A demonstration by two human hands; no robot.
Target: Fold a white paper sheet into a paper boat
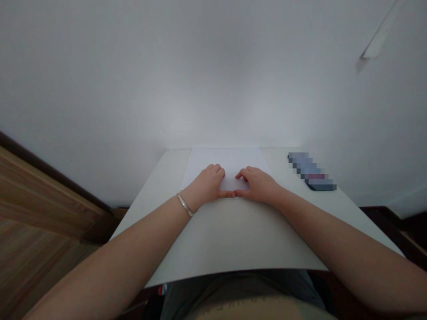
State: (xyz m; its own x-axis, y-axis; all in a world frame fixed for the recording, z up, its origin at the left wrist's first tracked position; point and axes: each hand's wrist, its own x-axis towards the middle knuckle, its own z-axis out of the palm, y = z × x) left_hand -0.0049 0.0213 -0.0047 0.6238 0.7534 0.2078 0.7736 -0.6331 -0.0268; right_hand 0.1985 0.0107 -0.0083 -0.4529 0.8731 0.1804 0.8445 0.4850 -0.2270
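Note:
A white sheet of paper (227, 160) lies on the white table (230, 235), its far edge against the wall. My left hand (208, 183) rests on the paper's near edge with fingers stretched flat, a silver bracelet (184, 205) on its wrist. My right hand (258, 184) lies beside it on the same edge, fingers flat too. The thumbs of both hands meet at the paper's near edge, and the index fingers point toward each other above them. Neither hand holds anything.
A dark phone-like object (312, 172), partly blurred out, lies on the table at the right, near the wall. A white wall (213, 80) stands right behind the table. Wooden floor (40, 213) shows at the left.

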